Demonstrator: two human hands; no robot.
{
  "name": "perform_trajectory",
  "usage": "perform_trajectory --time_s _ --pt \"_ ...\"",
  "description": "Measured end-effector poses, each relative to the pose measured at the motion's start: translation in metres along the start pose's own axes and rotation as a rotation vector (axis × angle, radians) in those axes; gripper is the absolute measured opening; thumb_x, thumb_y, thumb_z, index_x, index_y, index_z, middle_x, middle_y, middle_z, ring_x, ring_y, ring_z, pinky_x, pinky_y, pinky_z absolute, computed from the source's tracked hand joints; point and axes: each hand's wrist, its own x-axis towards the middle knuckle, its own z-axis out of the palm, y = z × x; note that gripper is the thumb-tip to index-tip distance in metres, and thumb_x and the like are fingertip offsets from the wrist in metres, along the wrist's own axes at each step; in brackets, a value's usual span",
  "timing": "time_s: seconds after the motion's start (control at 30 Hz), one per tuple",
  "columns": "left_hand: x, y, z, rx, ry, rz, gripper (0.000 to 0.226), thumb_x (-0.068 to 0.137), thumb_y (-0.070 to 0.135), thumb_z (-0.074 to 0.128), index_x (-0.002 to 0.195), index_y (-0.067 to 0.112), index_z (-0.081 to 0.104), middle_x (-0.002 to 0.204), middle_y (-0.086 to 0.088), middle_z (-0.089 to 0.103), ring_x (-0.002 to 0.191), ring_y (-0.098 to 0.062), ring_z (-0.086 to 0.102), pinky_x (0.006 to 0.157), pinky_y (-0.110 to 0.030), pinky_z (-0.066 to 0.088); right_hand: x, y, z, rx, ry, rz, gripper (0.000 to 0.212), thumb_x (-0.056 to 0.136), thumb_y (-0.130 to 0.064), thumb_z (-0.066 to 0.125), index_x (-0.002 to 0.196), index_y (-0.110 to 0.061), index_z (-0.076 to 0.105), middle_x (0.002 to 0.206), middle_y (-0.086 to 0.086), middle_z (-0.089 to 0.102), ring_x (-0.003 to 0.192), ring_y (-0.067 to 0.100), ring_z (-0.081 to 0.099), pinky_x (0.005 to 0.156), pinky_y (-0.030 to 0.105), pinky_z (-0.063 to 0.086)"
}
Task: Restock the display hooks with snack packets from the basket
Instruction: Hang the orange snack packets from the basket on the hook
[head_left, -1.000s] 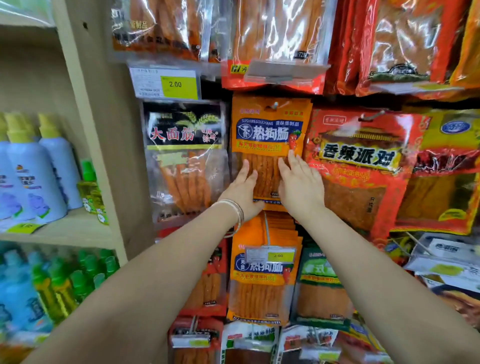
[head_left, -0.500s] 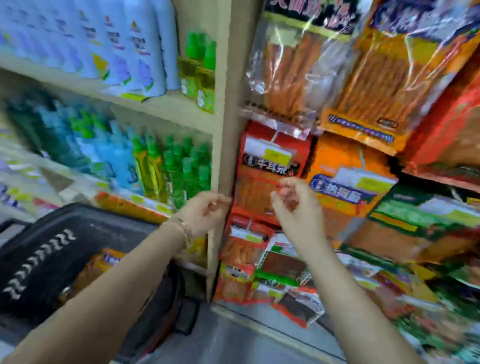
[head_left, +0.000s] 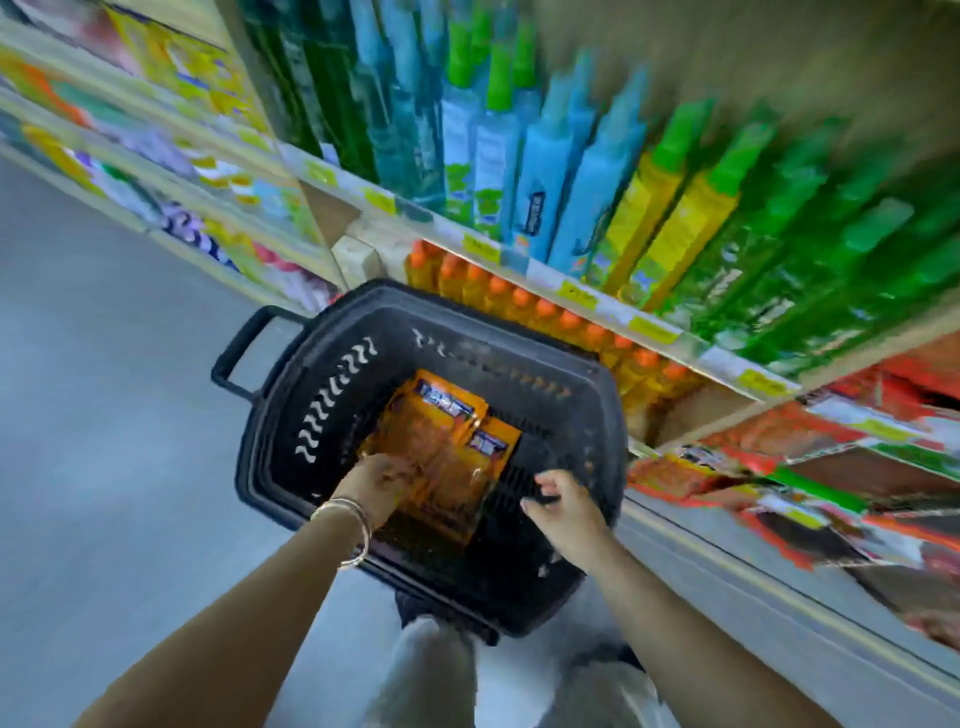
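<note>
1. Orange snack packets (head_left: 441, 447) lie flat on the bottom of the black basket (head_left: 291, 395), a few of them overlapping, with their printed top ends turned away from us. They lie loose, so we judge that one can be lifted off by its near edge.
2. Our left hand (head_left: 382, 483) is down inside the basket and rests on the near left corner of the packets. Its fingers are bent onto the foil, but the picture is blurred there, so we cannot tell if they already pinch a packet or only touch it.
3. Our right hand (head_left: 563, 501) hovers over the right part of the basket, just beside the packets and not touching them. Its fingers are loosely bent and apart, and it holds nothing. We think it waits there to help separate or take a packet.
4. A thin bracelet (head_left: 353, 525) sits on the left wrist, above the near wall of the basket.
5. The basket stands on the grey floor (head_left: 104, 415), close against the shelf unit, with its handle (head_left: 236, 353) pointing away from the shelves. This keeps the stock near the place of work.
6. Behind it are orange-capped bottles (head_left: 545, 312) on the low shelf, and blue, yellow and green bottles (head_left: 550, 171) above.
7. The hanging snack display (head_left: 831, 467) is at the right, well apart from both hands and heavily blurred. No packet is on its way to a hook yet.
</note>
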Motion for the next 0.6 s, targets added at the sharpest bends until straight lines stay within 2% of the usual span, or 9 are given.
perform_trajectory --time_s 0.03,0.13,0.2,0.27,0.33,0.4,0.5,0.57,0.6 --pt "0.005 -0.009 -0.004 0.016 -0.032 -0.012 0.022 0.087 0.007 0.059 0.107 0.012 0.064 0.107 -0.018 0.066 0.102 -0.038 0.061 0.083 -0.037 0.048 0.011 -0.001 0.019 -0.002 -0.06 0.069 0.041 0.089 -0.033 0.062 0.125 -0.016 0.049 0.124 0.005 0.053 0.09 0.012 0.052 0.073 0.02 0.036" --pt "0.035 -0.036 -0.015 0.066 -0.046 -0.005 0.02 0.085 0.008 0.061 0.101 0.019 0.067 0.1 -0.009 0.069 0.088 -0.02 0.063 0.073 -0.017 0.041 0.042 0.0 0.064 0.007 -0.194 0.218 0.042 0.093 -0.036 0.057 0.13 -0.018 0.044 0.127 0.003 0.048 0.096 0.015 0.049 0.079 0.027 0.037" --pt "0.056 -0.042 -0.015 0.08 -0.09 -0.002 0.02 0.086 0.009 0.059 0.098 0.023 0.066 0.1 -0.008 0.068 0.086 -0.022 0.063 0.073 -0.02 0.043 0.064 0.003 0.087 0.004 -0.231 0.287 0.043 0.094 -0.035 0.056 0.131 -0.017 0.043 0.12 0.002 0.047 0.094 0.017 0.049 0.078 0.03 0.037" --pt "0.079 -0.05 -0.011 0.077 -0.161 -0.039 0.02 0.088 0.009 0.056 0.102 0.019 0.066 0.103 -0.011 0.067 0.093 -0.031 0.063 0.08 -0.03 0.048 0.087 0.008 0.108 -0.006 -0.233 0.328 0.041 0.094 -0.033 0.057 0.128 -0.015 0.045 0.107 -0.001 0.047 0.088 0.017 0.051 0.074 0.029 0.038" --pt "0.104 -0.057 -0.008 0.074 -0.198 -0.073 0.015 0.089 0.012 0.055 0.098 0.02 0.064 0.104 -0.007 0.067 0.096 -0.028 0.062 0.084 -0.032 0.048 0.109 0.014 0.128 -0.007 -0.228 0.361 0.037 0.093 -0.03 0.058 0.125 -0.014 0.046 0.1 -0.001 0.049 0.081 0.016 0.053 0.07 0.031 0.04" --pt "0.129 -0.065 -0.005 0.103 -0.221 -0.072 0.017 0.09 0.018 0.055 0.104 0.018 0.065 0.109 -0.005 0.065 0.102 -0.024 0.06 0.086 -0.028 0.045 0.131 0.024 0.148 -0.005 -0.214 0.375 0.037 0.092 -0.026 0.06 0.123 -0.01 0.05 0.101 0.005 0.056 0.089 0.023 0.058 0.077 0.035 0.043" --pt "0.159 -0.071 -0.004 0.142 -0.266 -0.074 0.027 0.09 0.024 0.054 0.115 0.017 0.062 0.115 -0.004 0.063 0.105 -0.022 0.059 0.091 -0.028 0.045 0.164 0.033 0.176 0.067 -0.145 0.399 0.036 0.088 -0.026 0.066 0.116 -0.006 0.056 0.109 0.013 0.062 0.106 0.03 0.058 0.084 0.033 0.043" --pt "0.172 -0.075 -0.004 0.107 -0.271 -0.067 0.024 0.089 0.022 0.055 0.111 0.023 0.061 0.109 0.003 0.063 0.089 -0.012 0.059 0.075 -0.019 0.046 0.187 0.032 0.192 0.148 -0.101 0.433 0.041 0.086 -0.031 0.068 0.117 -0.006 0.057 0.104 0.005 0.058 0.102 0.026 0.057 0.082 0.03 0.043" --pt "0.178 -0.077 -0.004 0.091 -0.257 -0.075 0.023 0.088 0.022 0.055 0.111 0.026 0.06 0.106 0.005 0.062 0.082 -0.01 0.058 0.067 -0.017 0.044 0.199 0.031 0.2 0.197 -0.072 0.459 0.043 0.086 -0.032 0.067 0.119 -0.006 0.056 0.099 0.002 0.056 0.095 0.022 0.058 0.077 0.026 0.043"
